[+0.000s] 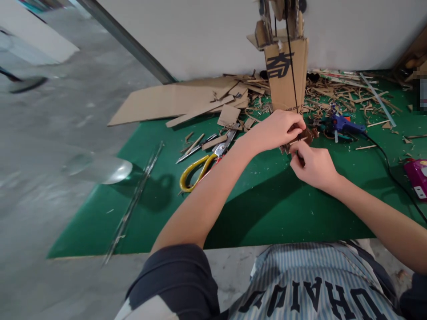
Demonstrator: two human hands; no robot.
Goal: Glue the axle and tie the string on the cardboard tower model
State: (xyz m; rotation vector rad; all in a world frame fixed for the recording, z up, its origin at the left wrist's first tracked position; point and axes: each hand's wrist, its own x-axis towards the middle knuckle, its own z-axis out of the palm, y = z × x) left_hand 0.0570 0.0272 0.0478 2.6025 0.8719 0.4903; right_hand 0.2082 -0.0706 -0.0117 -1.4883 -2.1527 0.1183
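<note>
My left hand (278, 129) is closed over a small brown cardboard piece (305, 135) at the foot of a tall upright cardboard model (287, 75) on the green mat (253, 209). My right hand (313, 166) is just below it, fingers pinched on the same small piece from the near side. A black cord runs down the front of the tall model. Most of the small piece is hidden by my fingers.
Yellow-handled scissors (200, 169) and a craft knife (195, 149) lie left of my hands. A blue glue gun (343, 124) with a black cable lies to the right, a pink device (416, 178) at the right edge. Cardboard sheets (173, 102) and scraps litter the back. A metal ruler (133, 204) lies at the left.
</note>
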